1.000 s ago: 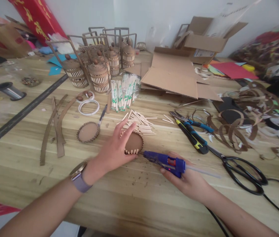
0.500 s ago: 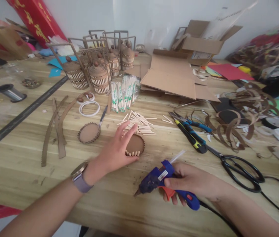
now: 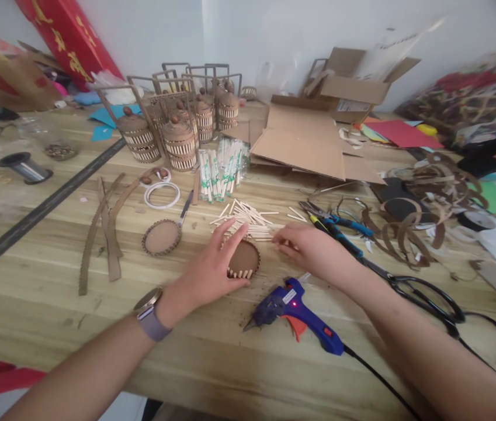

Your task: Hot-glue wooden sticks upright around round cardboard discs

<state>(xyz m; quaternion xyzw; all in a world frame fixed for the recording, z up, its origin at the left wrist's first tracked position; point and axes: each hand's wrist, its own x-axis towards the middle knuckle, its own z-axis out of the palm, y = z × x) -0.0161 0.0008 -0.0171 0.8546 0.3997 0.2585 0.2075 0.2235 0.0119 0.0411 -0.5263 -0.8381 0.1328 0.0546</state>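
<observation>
My left hand (image 3: 206, 263) rests around the left side of a round cardboard base (image 3: 245, 257), thumb at the near rim and forefinger by the far rim. Short wooden sticks (image 3: 244, 273) stand in a row along the base's near edge. My right hand (image 3: 302, 245) is to the right of the base, its fingers curled together beside a pile of loose wooden sticks (image 3: 248, 215); anything between the fingertips is hidden. Below it a blue glue gun (image 3: 300, 313) lies on the table, its red light on. Another round cardboard base (image 3: 161, 237) lies to the left.
Lidded stick-and-cardboard baskets (image 3: 180, 143) stand at the back, near wrapped sticks (image 3: 221, 172). Cardboard sheets (image 3: 300, 137) lie behind. Pliers (image 3: 339, 222), a utility knife (image 3: 337, 237) and black-handled scissors (image 3: 427, 295) are on the right; cardboard strips (image 3: 107, 234) are left.
My right hand has let go of the glue gun, which now lies on the table, and moved up and left to the sticks. My left hand stays at the base.
</observation>
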